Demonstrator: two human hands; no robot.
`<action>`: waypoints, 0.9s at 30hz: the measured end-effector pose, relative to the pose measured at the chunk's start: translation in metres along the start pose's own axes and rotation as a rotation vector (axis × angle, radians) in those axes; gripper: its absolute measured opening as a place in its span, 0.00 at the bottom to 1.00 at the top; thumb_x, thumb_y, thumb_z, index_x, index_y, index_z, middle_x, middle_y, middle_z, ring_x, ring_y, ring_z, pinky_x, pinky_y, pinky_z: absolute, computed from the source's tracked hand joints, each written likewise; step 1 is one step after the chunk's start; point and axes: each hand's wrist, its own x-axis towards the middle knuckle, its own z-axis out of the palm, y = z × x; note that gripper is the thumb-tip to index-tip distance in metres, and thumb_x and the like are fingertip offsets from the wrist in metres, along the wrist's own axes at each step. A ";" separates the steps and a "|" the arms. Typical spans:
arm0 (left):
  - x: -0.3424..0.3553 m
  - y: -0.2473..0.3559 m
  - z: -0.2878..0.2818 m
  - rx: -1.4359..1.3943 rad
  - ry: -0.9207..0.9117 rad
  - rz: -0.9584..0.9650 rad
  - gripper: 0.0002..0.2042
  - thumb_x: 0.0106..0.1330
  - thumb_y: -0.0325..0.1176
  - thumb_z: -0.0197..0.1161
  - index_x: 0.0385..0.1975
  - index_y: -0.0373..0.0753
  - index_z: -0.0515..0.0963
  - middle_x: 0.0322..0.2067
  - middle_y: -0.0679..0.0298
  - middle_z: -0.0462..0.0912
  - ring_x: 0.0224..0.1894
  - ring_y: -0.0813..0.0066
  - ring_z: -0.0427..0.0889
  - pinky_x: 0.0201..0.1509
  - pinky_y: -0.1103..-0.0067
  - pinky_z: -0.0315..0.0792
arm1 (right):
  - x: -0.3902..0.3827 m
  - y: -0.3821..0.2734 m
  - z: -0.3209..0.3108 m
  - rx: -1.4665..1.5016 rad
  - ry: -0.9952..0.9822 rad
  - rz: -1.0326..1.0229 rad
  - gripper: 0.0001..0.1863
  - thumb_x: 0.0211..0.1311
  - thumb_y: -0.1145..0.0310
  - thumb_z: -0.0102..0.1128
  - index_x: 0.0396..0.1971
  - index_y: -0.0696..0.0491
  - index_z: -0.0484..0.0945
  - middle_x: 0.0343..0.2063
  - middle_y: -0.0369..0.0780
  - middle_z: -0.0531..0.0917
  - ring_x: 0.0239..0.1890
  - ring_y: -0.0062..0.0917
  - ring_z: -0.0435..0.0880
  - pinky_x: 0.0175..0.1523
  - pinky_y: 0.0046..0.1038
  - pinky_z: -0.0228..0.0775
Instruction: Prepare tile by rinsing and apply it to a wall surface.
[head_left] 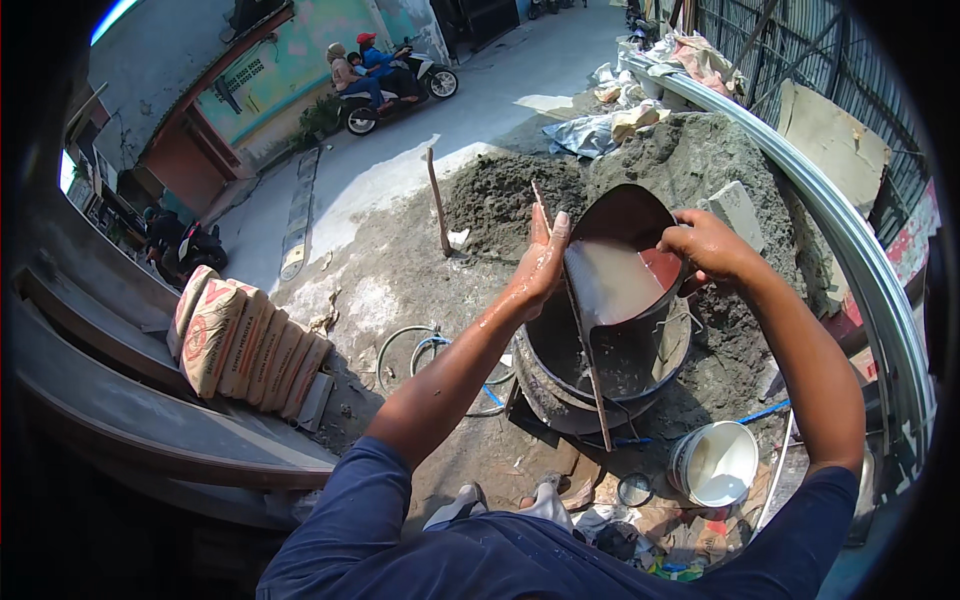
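Note:
My left hand [540, 262], wet, is closed on a long thin flat strip [598, 405] and the near edge of a dark bucket [622, 208]. My right hand [708, 243] grips the bucket's right rim, fingers curled over it. The bucket is tilted and holds cloudy greyish water [612, 275], with a reddish inside at the right. Beneath it stands a larger round drum [545, 390], dark inside. The strip slants down across the drum's mouth. Whether the strip is fixed to anything cannot be told.
Grey sand piles [500, 200] and a block [738, 210] lie beyond. A white pail [712, 468] is lower right, stacked paper sacks [245, 340] left, coiled hoses [400, 340] beside the drum, metal channels [870, 275] right, an upright stick [436, 200] ahead. People on a scooter [395, 85] occupy the lane.

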 end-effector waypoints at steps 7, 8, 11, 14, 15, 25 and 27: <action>0.003 0.001 0.018 0.105 0.130 0.087 0.41 0.64 0.61 0.31 0.63 0.30 0.32 0.65 0.48 0.34 0.68 0.59 0.36 0.68 0.77 0.37 | 0.013 -0.059 -0.009 0.043 0.119 -0.131 0.19 0.44 0.64 0.55 0.38 0.57 0.71 0.25 0.39 0.77 0.21 0.22 0.77 0.19 0.28 0.71; 0.004 0.001 0.019 0.103 0.145 0.112 0.40 0.64 0.60 0.32 0.63 0.30 0.33 0.65 0.48 0.35 0.68 0.59 0.37 0.68 0.77 0.37 | 0.011 -0.071 -0.009 -0.010 0.138 -0.153 0.24 0.44 0.61 0.56 0.43 0.56 0.69 0.29 0.38 0.77 0.23 0.22 0.78 0.23 0.29 0.74; 0.009 -0.006 0.021 0.125 0.196 0.171 0.37 0.66 0.55 0.36 0.63 0.30 0.36 0.65 0.48 0.38 0.67 0.59 0.40 0.67 0.76 0.39 | 0.015 -0.083 -0.004 -0.073 0.263 -0.256 0.24 0.43 0.62 0.56 0.42 0.60 0.70 0.24 0.40 0.77 0.20 0.23 0.77 0.21 0.27 0.72; 0.013 -0.010 0.023 0.132 0.231 0.210 0.36 0.67 0.52 0.38 0.63 0.30 0.37 0.65 0.48 0.40 0.67 0.60 0.42 0.67 0.76 0.41 | 0.012 -0.090 0.003 -0.177 0.333 -0.324 0.26 0.41 0.60 0.56 0.40 0.63 0.71 0.27 0.48 0.79 0.26 0.30 0.80 0.31 0.28 0.74; 0.014 -0.011 0.025 0.108 0.228 0.205 0.36 0.66 0.50 0.40 0.63 0.30 0.37 0.65 0.48 0.41 0.67 0.60 0.43 0.67 0.76 0.41 | 0.016 -0.086 0.006 -0.273 0.432 -0.410 0.29 0.40 0.59 0.56 0.42 0.63 0.71 0.31 0.50 0.79 0.32 0.34 0.80 0.38 0.29 0.72; 0.024 0.000 0.022 -0.034 0.248 0.208 0.43 0.53 0.35 0.54 0.65 0.46 0.32 0.55 0.54 0.59 0.53 0.62 0.63 0.54 0.68 0.63 | 0.053 -0.001 0.019 -0.173 0.429 -0.300 0.37 0.35 0.55 0.58 0.49 0.63 0.69 0.41 0.55 0.77 0.45 0.41 0.76 0.52 0.31 0.65; 0.022 0.018 0.018 -0.261 0.114 0.003 0.47 0.50 0.38 0.55 0.64 0.36 0.28 0.65 0.51 0.37 0.64 0.62 0.48 0.63 0.75 0.50 | 0.051 0.020 0.027 -0.224 0.443 -0.264 0.39 0.35 0.55 0.59 0.50 0.63 0.67 0.42 0.56 0.76 0.47 0.42 0.75 0.53 0.31 0.65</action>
